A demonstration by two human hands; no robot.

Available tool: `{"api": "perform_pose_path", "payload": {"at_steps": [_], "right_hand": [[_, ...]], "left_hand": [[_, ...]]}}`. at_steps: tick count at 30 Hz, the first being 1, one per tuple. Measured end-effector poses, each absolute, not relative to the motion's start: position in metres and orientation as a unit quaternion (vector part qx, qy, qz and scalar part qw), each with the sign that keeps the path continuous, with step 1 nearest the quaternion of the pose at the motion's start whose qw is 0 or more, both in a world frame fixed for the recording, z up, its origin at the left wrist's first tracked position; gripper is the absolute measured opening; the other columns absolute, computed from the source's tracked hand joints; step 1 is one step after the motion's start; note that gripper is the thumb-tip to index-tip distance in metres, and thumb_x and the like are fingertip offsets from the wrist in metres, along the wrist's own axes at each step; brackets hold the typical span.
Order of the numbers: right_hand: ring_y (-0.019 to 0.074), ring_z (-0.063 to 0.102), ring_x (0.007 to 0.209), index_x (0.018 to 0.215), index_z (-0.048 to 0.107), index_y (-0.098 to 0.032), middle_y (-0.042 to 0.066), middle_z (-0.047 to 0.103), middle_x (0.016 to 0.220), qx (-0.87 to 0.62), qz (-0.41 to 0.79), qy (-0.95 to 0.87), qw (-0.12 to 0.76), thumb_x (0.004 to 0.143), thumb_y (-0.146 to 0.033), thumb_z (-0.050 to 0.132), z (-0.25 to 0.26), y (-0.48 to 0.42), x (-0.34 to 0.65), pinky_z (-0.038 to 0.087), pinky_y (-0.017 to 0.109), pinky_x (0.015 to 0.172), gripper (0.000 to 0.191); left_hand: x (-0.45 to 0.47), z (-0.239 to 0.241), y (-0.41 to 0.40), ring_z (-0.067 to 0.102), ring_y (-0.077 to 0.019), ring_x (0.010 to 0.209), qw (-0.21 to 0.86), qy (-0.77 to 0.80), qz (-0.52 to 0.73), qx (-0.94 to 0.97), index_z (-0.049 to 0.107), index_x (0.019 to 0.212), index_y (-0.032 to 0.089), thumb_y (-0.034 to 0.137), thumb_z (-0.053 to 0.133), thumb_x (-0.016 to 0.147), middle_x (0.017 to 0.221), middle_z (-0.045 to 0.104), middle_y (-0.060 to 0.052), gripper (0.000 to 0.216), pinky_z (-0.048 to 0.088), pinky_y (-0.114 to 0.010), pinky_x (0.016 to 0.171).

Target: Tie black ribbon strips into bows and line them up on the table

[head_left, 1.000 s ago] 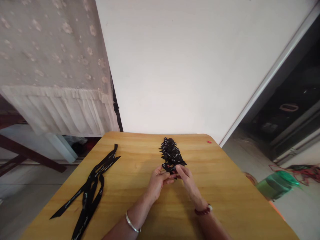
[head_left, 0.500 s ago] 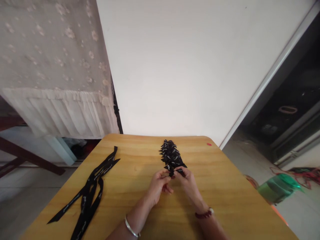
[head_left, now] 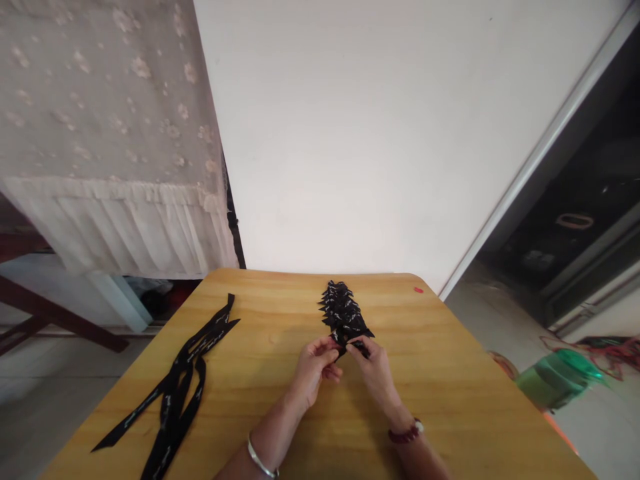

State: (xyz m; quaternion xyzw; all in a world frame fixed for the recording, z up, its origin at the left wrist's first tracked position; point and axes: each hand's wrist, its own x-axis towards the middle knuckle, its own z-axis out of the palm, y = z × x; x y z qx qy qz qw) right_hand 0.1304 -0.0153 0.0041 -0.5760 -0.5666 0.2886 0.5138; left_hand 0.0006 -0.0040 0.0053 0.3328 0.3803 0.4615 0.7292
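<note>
A row of black ribbon bows (head_left: 344, 308) with white lettering lies at the middle of the wooden table (head_left: 280, 313), stretching away from me. At its near end my left hand (head_left: 315, 367) and my right hand (head_left: 371, 365) pinch a black ribbon (head_left: 342, 348) between thumbs and fingers, close together. The ribbon's exact folds are partly hidden by my fingers. Several loose lengths of the same black printed ribbon (head_left: 173, 393) lie in a loose bundle on the table's left side, apart from my hands.
A white wall panel (head_left: 340, 147) rises behind the table's far edge. A small red piece (head_left: 419, 290) lies near the far right corner. On the floor to the right is a green transparent container (head_left: 560, 377). A floral lace curtain (head_left: 115, 120) hangs at the left.
My fingers have shifted slightly on the ribbon, and my left hand has moved a little to the left. The row of bows and the loose ribbons stay in place.
</note>
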Motion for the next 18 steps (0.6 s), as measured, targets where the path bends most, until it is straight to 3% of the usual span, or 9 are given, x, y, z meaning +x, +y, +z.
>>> {"api": "perform_pose_path", "payload": {"at_steps": [5,18], "right_hand": [[0.0146,0.052,0.057,0.06,0.056,-0.016,0.001,0.058,0.057,-0.545,0.337,-0.566,0.519,0.068,-0.032,0.054,0.0063,-0.0179,0.1234,0.041,0.024,0.054,0.017],[0.0116,0.045,0.054,0.063,0.054,-0.015,-0.001,0.052,0.056,-0.519,0.387,-0.556,0.521,0.07,-0.042,0.055,0.0016,-0.0162,0.1228,0.036,0.021,0.049,0.028]], "left_hand": [[0.0044,-0.0008,-0.0053,0.056,-0.0107,0.051,0.733,0.365,0.468,0.333,0.058,0.067,0.011,0.019,0.07,0.052,0.06,0.058,-0.001,0.021,0.046,-0.021,0.047],[0.0054,-0.0007,-0.0064,0.046,-0.0076,0.043,0.725,0.368,0.473,0.339,0.059,0.066,0.012,0.023,0.07,0.052,0.052,0.052,0.002,0.022,0.045,-0.023,0.044]]}}
